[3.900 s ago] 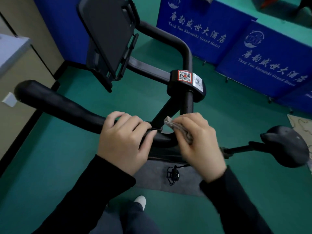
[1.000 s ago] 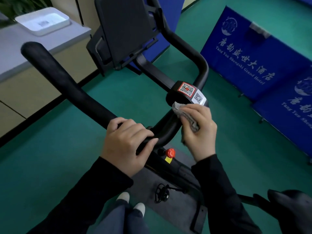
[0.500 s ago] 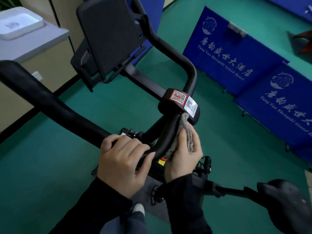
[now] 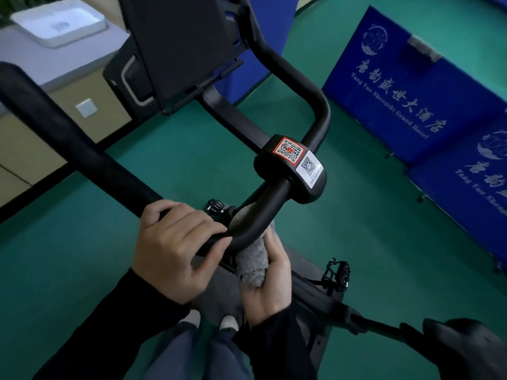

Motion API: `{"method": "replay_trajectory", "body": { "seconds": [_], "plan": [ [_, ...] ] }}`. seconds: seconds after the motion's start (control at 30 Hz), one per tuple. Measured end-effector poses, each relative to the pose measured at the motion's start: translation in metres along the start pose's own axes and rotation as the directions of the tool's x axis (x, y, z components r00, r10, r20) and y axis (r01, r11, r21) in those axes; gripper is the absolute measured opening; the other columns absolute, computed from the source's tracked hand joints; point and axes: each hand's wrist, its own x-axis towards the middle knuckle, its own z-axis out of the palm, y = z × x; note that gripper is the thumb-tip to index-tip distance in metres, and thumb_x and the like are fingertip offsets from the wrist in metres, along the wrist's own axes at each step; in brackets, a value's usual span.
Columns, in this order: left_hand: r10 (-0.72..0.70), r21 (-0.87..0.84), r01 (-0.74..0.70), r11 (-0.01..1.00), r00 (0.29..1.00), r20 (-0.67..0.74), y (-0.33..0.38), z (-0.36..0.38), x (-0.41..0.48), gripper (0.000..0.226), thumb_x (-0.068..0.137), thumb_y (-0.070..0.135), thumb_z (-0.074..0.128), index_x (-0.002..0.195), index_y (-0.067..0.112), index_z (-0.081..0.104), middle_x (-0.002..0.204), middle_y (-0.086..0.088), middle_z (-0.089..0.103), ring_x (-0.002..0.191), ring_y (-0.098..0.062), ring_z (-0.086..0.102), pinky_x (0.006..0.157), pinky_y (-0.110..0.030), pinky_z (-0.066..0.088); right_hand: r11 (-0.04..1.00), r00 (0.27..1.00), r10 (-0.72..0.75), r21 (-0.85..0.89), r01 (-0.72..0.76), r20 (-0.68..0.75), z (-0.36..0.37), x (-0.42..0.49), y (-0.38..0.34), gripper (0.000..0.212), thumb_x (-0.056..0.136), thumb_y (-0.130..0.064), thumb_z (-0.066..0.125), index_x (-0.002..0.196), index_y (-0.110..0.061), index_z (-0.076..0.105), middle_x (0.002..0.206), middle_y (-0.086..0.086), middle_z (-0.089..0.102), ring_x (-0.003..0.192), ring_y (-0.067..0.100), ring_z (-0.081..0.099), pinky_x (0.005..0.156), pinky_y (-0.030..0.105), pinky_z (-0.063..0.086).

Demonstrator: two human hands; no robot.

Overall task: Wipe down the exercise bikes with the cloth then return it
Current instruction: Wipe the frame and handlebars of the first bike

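Note:
A black exercise bike fills the view, its curved handlebar [image 4: 82,149] running from the upper left down to the middle. My left hand [image 4: 175,248] grips the handlebar near its bend. My right hand [image 4: 274,283] holds a grey fluffy cloth [image 4: 252,264] and presses it against the underside of the bar's curve, below the clamp block [image 4: 293,168] with two QR stickers. The cloth wraps partly behind the bar. The dark console screen [image 4: 186,42] stands at the top, and the saddle [image 4: 466,349] sits at the lower right.
Blue hotel banners [image 4: 406,86] stand on the green floor at the right. A beige counter [image 4: 55,78] with a white tray [image 4: 60,23] is at the upper left. A pedal [image 4: 337,272] and a grey floor mat lie under the bike, and my shoes show at the bottom.
My right hand has slid the cloth down from beside the QR clamp, along the bar, to under its bend. My left hand has kept its grip on the handlebar.

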Motion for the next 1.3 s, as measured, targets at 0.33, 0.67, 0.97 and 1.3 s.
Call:
{"method": "replay_trajectory", "body": {
  "seconds": [0.33, 0.67, 0.97, 1.3],
  "plan": [
    [-0.088, -0.030, 0.091, 0.995, 0.993, 0.075, 0.010, -0.006, 0.002, 0.028, 0.088, 0.033, 0.054, 0.075, 0.015, 0.070, 0.075, 0.005, 0.067, 0.074, -0.020, 0.062, 0.086, -0.035, 0.032, 0.752, 0.963, -0.261, -0.612, 0.245, 0.065, -0.030, -0.011, -0.045, 0.015, 0.090, -0.005, 0.058, 0.097, -0.007, 0.071, 0.100, 0.018, 0.071, 0.089, 0.027, 0.066, 0.083, 0.042, 0.054],
    [-0.144, -0.010, 0.147, 0.989, 0.978, 0.154, 0.012, -0.013, 0.004, 0.030, 0.087, 0.038, 0.055, 0.073, 0.013, 0.064, 0.076, 0.003, 0.062, 0.077, -0.021, 0.059, 0.090, -0.035, 0.035, -0.595, 0.432, 0.275, -0.201, 0.778, 0.859, 0.055, 0.033, -0.110, 0.016, 0.090, 0.000, 0.055, 0.096, 0.002, 0.070, 0.092, 0.013, 0.065, 0.091, 0.032, 0.058, 0.083, 0.042, 0.048],
    [-0.147, -0.029, 0.153, 0.988, 0.977, 0.155, 0.008, -0.012, -0.001, 0.031, 0.086, 0.039, 0.055, 0.072, 0.012, 0.063, 0.070, 0.001, 0.058, 0.072, -0.025, 0.056, 0.087, -0.033, 0.034, -0.484, 0.503, 0.738, -0.166, 0.859, 0.450, 0.097, 0.029, -0.084, 0.017, 0.085, -0.004, 0.059, 0.096, -0.011, 0.071, 0.096, 0.003, 0.070, 0.093, 0.021, 0.062, 0.086, 0.031, 0.047],
    [-0.150, -0.042, 0.156, 0.987, 0.980, 0.132, 0.006, -0.009, -0.003, 0.030, 0.086, 0.040, 0.055, 0.071, 0.014, 0.062, 0.069, 0.003, 0.056, 0.071, -0.022, 0.054, 0.086, -0.032, 0.035, -0.666, 0.682, 0.642, -0.185, 0.723, 0.351, 0.111, 0.040, -0.099, 0.016, 0.090, -0.019, 0.060, 0.102, -0.015, 0.070, 0.099, 0.004, 0.071, 0.096, 0.021, 0.064, 0.088, 0.034, 0.048]
  ]
}}
